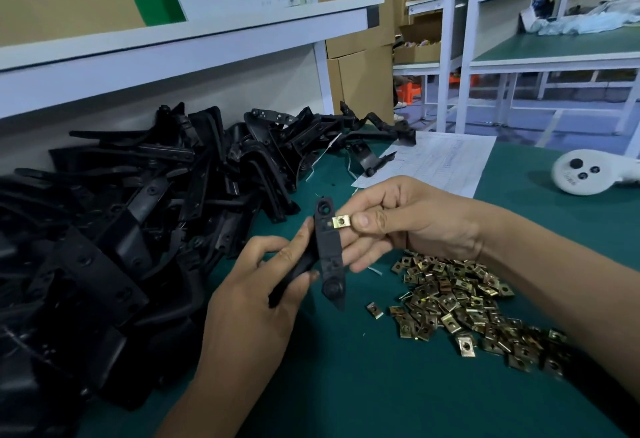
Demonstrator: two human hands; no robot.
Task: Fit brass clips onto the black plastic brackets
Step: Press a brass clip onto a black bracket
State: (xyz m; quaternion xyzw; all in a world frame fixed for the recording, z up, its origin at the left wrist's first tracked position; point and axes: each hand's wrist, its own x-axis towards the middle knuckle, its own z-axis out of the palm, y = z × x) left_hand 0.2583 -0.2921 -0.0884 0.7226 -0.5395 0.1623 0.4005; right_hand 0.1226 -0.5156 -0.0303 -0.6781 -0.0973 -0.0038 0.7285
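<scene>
Gripping the black bracket (pixel 329 247) in your left hand (pixel 256 285), slide the brass clip (pixel 340 221), pinched in your right hand (pixel 412 219), squarely onto its edge.

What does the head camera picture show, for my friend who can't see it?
Two hands work over a green table: the left hand holds a black plastic bracket upright, and the right hand pinches a brass clip against its edge. A heap of black brackets lies to the left, and a pile of loose brass clips to the right.
</scene>
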